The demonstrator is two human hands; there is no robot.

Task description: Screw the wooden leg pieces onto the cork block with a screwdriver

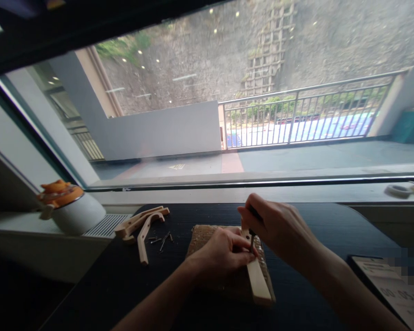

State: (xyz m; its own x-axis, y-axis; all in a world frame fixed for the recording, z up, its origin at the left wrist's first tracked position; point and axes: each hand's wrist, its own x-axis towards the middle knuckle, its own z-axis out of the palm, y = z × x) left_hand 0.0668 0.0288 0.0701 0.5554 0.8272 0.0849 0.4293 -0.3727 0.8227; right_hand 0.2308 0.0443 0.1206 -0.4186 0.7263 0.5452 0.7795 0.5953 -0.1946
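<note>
My right hand (267, 216) is closed around the dark handle of a screwdriver, held upright. Its metal shaft (252, 242) points down at a pale wooden piece (260, 282). Beside the shaft's lower end, my left hand (221, 250) has thumb and forefinger pinched together over the wood; what sits between them is hidden. Dark holes show in the wood's far part. The wooden piece lies on a brown block (202, 236) that looks wrapped in clear plastic, on a black table (124, 285).
Several curved wooden parts (143, 236) and loose screws (163, 241) lie to the left. A device with a timer display (386, 289) is at the right. A white pot with an orange cat-shaped top (77, 214) stands on the sill by the window. A tape roll (398, 191) sits far right.
</note>
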